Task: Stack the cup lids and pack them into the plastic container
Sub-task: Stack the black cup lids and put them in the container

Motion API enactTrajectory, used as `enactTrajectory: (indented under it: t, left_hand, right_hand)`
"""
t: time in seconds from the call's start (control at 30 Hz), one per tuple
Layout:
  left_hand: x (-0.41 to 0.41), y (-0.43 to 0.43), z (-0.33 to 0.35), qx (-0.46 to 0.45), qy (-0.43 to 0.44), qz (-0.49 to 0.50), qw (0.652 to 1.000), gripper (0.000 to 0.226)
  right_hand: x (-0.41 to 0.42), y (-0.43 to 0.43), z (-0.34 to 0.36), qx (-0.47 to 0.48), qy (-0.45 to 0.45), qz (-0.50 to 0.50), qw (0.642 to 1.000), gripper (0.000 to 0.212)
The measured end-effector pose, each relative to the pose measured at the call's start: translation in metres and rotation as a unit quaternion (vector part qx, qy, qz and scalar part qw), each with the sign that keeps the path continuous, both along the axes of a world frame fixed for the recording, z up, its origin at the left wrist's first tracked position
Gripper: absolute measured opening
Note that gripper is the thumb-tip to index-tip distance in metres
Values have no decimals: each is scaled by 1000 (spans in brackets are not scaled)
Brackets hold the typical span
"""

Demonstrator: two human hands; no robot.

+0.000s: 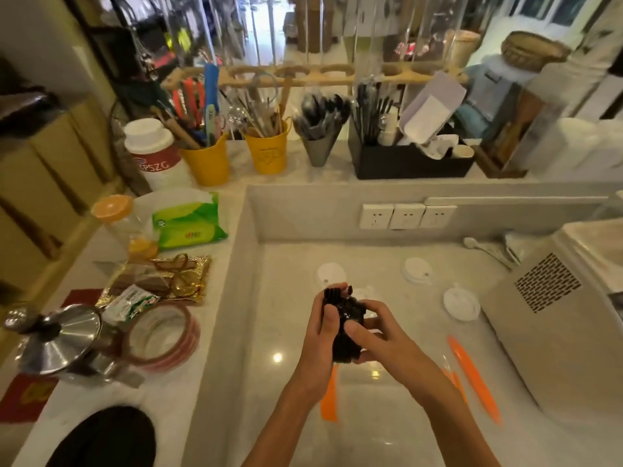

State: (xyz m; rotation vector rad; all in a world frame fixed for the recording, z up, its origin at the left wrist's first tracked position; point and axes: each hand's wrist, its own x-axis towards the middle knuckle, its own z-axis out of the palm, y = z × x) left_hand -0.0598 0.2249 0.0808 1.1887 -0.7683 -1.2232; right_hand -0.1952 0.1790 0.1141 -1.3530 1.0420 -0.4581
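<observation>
Both hands hold a stack of black cup lids above the middle of the white counter. My left hand wraps its left side and my right hand presses its right side. Three white cup lids lie loose on the counter beyond: one just past my fingers, one farther right, one near the white machine. A clear plastic container with orange clips sits below my right forearm, mostly see-through and partly hidden.
A white vented machine fills the right side. A raised ledge on the left carries a steel pot, tape rolls, snack packets and a green wipes pack. Wall sockets and utensil buckets stand behind.
</observation>
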Motion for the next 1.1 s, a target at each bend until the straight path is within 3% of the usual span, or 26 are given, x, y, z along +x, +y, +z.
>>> enactTrajectory:
  t: [0.2,0.3,0.43,0.57,0.7,0.93,1.1]
  left_hand:
    - [-18,-17,-7,-2,-52,-12,999,73]
    - [-25,-30,-7,-5,-35,-11,999,75]
    - [-44,-54,-1,3,5,-27,1000,75]
    - [-54,-69,4,-17,115,-48,992,66]
    - [-42,-69,1,3,252,-55,966,64]
    - [-40,-60,-6,70,173,-37,982,70]
    - [-46,-47,-16,88,62,-33,994,48]
  right_hand:
    - [-24,-29,-4,-23,-4,54,998,56]
    - [-32,-44,-2,-39,6,77,996,48]
    - [-50,-63,4,-83,35,76,993,60]
    - [-64,-76,2,-111,54,62,990,71]
    - [-66,-77,-5,-79,-4,18,997,57]
    - [-73,-60,-34,134,-129,-45,982,57]
    - [-74,-55,-42,142,-115,-125,975,68]
